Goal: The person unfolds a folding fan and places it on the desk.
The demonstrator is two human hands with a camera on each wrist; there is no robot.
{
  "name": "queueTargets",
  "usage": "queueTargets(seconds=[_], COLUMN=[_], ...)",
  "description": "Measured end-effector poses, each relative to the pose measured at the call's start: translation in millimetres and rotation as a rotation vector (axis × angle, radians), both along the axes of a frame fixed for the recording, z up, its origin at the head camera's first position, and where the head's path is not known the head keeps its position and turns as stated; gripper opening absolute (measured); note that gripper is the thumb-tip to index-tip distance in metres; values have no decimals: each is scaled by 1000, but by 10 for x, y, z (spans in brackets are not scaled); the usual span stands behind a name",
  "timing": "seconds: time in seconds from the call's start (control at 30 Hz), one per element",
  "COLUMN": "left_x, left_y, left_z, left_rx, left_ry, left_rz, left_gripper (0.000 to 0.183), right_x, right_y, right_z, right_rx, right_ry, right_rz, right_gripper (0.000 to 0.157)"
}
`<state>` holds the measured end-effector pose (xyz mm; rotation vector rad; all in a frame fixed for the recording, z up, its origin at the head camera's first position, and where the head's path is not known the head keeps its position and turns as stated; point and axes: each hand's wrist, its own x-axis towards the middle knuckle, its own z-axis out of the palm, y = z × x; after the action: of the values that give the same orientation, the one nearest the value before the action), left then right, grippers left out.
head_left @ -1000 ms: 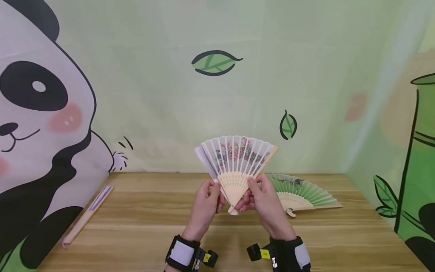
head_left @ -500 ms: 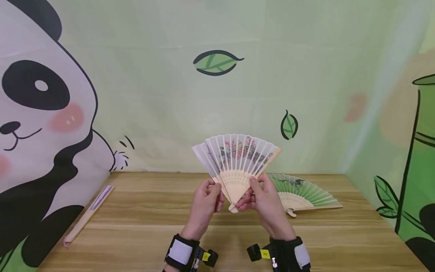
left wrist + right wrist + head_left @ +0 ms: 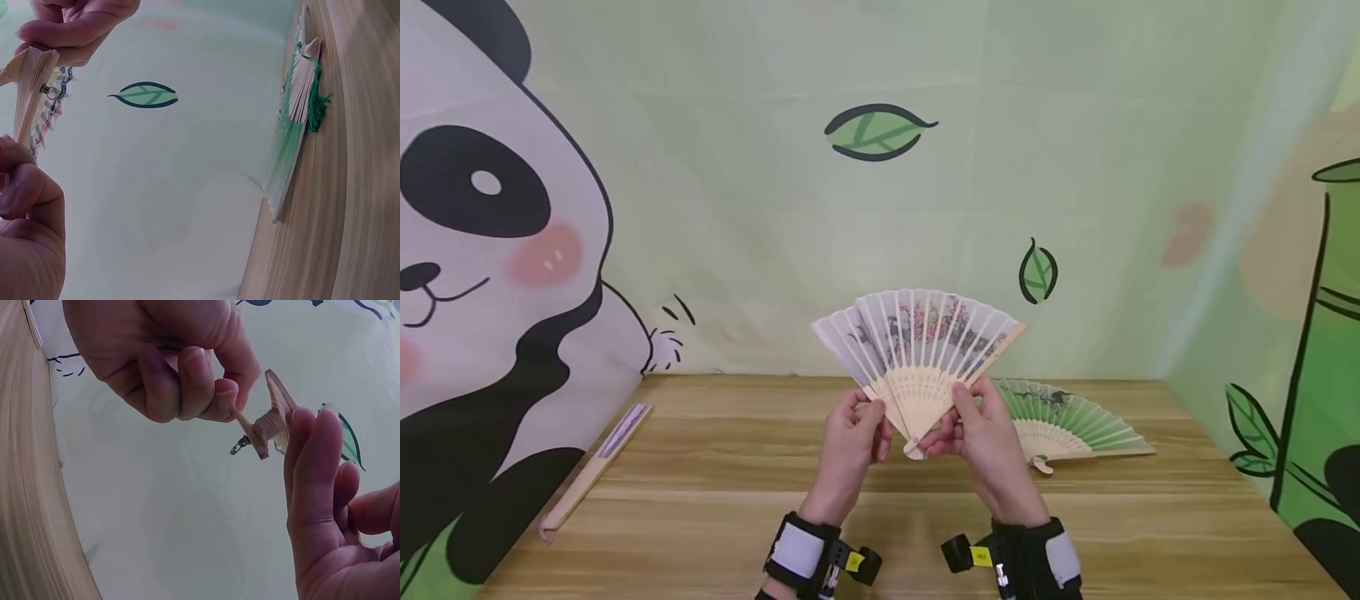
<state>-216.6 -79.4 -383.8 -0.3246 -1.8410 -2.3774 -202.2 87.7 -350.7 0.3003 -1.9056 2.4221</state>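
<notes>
A white folding fan point(image 3: 917, 333) with pink blossom and grey leaves is held upright, partly spread, above the table. My left hand point(image 3: 850, 437) pinches its left guard stick between thumb and curled fingers. On the other side, my right hand point(image 3: 981, 433) pinches the right guard, thumb on the front of the ribs. The pivot end points down between both hands; the left wrist view shows its rivet side close up, with the left hand point(image 3: 31, 212) below. In the right wrist view the right hand point(image 3: 331, 500) has its fingers against the fan's stick point(image 3: 281, 394).
A spread green folding fan point(image 3: 1075, 421) lies on the wooden table point(image 3: 880, 542) behind my right hand; its green tassel point(image 3: 317, 103) shows in the left wrist view. A closed folding fan point(image 3: 595, 471) lies near the left edge. A printed cloth backdrop point(image 3: 737, 208) stands behind the table.
The white fan has spread wider, its left guard moving out to the left and uncovering more of the left panels. Both hands and the fan have risen slightly. The other two fans stay put.
</notes>
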Motion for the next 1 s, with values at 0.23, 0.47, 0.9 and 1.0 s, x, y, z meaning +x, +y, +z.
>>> queueTargets(seconds=[0.23,0.47,0.9,1.0], left_x=[-21,-2,-7,-5], left_y=[39,32,37,38], left_z=[-5,-9,-10,-22], left_rx=[33,38,74,77], left_ry=[34,43,85,94], left_rz=[38,67,121,129], left_gripper=[11,11,14,15], right_x=[-2,-6,16,22], right_y=[1,-29,-110,-114], right_z=[2,-9,3,6], right_rx=[-22,-29,-108,-117], right_ry=[13,26,55,40], right_rz=[-31,-81,-148,-166], right_gripper=[21,17,20,20])
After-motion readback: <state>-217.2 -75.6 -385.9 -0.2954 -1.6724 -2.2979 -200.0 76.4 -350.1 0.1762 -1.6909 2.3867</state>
